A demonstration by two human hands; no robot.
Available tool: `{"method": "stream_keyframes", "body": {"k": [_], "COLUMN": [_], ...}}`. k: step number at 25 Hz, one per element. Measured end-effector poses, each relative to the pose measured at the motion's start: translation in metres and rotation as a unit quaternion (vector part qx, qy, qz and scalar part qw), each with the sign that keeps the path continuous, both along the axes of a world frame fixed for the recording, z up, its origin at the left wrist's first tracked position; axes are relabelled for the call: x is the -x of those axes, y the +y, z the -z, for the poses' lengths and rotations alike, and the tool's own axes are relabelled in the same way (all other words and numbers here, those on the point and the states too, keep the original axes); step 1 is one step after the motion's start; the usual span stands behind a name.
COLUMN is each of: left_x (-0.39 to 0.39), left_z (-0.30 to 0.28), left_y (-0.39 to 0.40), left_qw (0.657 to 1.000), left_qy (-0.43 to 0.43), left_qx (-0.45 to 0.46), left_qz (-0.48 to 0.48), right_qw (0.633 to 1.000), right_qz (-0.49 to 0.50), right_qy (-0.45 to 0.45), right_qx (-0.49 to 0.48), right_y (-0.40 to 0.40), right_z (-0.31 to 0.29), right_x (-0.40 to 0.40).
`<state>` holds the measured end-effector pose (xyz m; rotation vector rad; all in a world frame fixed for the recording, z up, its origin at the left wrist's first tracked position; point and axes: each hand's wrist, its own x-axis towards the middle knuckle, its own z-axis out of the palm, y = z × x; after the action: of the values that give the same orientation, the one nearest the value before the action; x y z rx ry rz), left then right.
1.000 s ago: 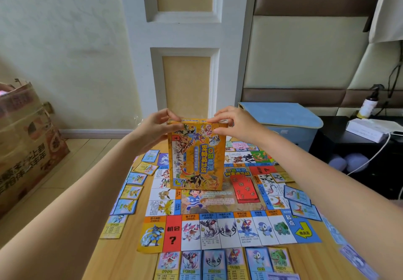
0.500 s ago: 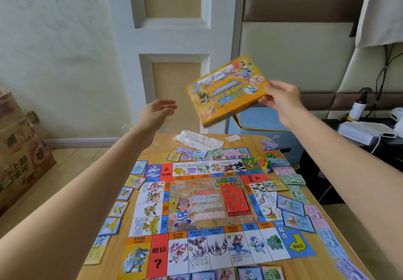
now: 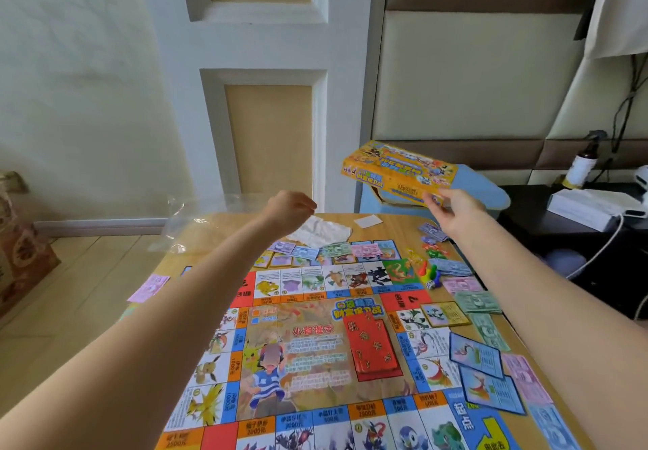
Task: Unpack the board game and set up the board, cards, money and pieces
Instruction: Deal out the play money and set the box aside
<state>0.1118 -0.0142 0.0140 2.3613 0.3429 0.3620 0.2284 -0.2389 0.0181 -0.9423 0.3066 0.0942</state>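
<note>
Bright, soft daylight; wide-angle bending at edges; slight blur, perhaps from motion.

On the game board [image 3: 315,362], well below the curled left-hand fingers [image 3: 301,204], orange characters read "小智提示", and price strips along its edge squares show "1000元" and "2000元". The red card deck [image 3: 372,348] on the board carries "机会卡" among question marks. The print on the yellow game box [image 3: 396,169], pinched by the right-hand fingers [image 3: 433,200], seems too blurred to read.

L hand [image 3: 291,209] raised mid-air, fingers curled, holding nothing. R hand [image 3: 452,209] stretched fwd w/ fingers pinching. Both arms extended.
</note>
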Motion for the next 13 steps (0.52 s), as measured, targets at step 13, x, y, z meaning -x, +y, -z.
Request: {"method": "stream_keyframes", "body": {"k": [13], "left_x": [-0.098], "left_z": [0.023], "left_y": [-0.008], "left_qw": [0.997], "left_qy": [0.049], "left_qx": [-0.057], "left_qz": [0.009], "right_qw": [0.983], "right_qz": [0.026], "right_qy": [-0.010], "right_qx": [0.179], "right_y": [0.025], "right_z": [0.042], "right_x": [-0.119]}}
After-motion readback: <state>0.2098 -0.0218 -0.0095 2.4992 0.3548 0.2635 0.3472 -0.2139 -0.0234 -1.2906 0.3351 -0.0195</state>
